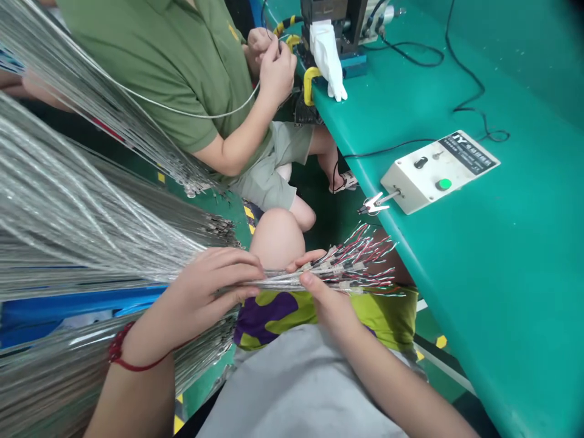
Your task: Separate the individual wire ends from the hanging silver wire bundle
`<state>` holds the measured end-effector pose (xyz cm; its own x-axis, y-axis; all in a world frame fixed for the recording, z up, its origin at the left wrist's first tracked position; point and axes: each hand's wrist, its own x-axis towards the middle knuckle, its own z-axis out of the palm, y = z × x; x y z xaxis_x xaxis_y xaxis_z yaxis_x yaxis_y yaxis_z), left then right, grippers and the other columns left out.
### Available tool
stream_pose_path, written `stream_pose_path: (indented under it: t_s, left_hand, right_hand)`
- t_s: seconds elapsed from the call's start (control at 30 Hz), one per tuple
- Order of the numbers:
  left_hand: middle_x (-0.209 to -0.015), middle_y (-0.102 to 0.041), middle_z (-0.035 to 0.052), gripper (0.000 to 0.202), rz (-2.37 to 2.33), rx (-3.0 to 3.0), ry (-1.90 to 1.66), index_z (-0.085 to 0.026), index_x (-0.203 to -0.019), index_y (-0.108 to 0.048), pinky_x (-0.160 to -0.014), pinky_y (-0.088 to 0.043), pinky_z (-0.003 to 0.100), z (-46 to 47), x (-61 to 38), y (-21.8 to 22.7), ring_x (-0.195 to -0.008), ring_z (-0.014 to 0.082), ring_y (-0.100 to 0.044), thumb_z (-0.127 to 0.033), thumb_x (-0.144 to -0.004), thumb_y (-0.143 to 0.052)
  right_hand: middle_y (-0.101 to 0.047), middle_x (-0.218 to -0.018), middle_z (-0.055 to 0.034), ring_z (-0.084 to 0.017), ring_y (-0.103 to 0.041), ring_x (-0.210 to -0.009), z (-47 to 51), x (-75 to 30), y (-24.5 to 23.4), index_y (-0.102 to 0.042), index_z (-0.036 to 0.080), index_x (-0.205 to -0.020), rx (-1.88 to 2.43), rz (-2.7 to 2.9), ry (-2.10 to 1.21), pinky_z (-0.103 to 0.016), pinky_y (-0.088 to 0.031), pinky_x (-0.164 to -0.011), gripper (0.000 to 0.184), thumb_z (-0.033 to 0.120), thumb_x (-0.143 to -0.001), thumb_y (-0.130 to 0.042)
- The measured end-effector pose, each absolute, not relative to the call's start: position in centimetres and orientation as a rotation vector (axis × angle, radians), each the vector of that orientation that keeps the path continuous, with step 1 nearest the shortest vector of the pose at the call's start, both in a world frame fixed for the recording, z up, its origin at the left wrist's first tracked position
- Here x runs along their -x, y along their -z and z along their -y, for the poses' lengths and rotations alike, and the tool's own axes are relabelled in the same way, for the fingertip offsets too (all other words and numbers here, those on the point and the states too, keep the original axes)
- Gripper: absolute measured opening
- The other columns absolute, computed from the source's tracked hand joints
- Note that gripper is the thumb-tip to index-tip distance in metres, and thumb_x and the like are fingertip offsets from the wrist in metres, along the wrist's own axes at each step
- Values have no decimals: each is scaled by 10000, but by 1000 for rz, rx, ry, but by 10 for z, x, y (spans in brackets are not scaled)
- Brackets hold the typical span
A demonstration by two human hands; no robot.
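Observation:
A bundle of clear-jacketed, silvery cables lies across my lap, its far part running off to the left. My left hand is wrapped over the bundle, fingers closed on it. Nearer the tips, my right hand grips the same bundle from below, thumb on top and fingertips showing behind. Past the right hand the stripped ends fan out as thin twisted wires in red, white, black and green. White tape-like bands wrap several cables just before these ends.
A white control box with a green button and a clip-like head stands on the green table. Behind it are a clamped machine and a white glove. A co-worker handles a cable at upper left. More cable bundles hang left.

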<state>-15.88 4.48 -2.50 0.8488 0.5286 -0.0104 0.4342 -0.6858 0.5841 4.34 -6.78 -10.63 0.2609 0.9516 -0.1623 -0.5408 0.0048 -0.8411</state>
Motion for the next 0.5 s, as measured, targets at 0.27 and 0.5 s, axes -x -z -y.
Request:
stream_pose_path:
  t_s: [0.27, 0.5]
  left_hand:
    - [-897, -787, 16, 59, -910, -2132, -713, -238, -961, -781, -749, -565, 276, -35, 157, 20, -806, 172, -719, -217, -933, -734]
    - [-887, -798, 32, 59, -906, -2060, -845, -225, -967, -799, -695, -569, 261, -25, 153, 5, -753, 161, -723, -246, -917, -773]
  right_hand:
    - [-728, -1068, -36, -248, -673, -1087, 65, -51, 121, -724, 279, -1055, 872, 640, -1240, -434, -493, -1092, 320, 423, -806, -863]
    - [-708, -1035, -9, -209, -653, -1091, 67, -40, 139, -724, 283, -995, 758, 340, -1386, -405, -479, -1096, 210, 343, -826, -833]
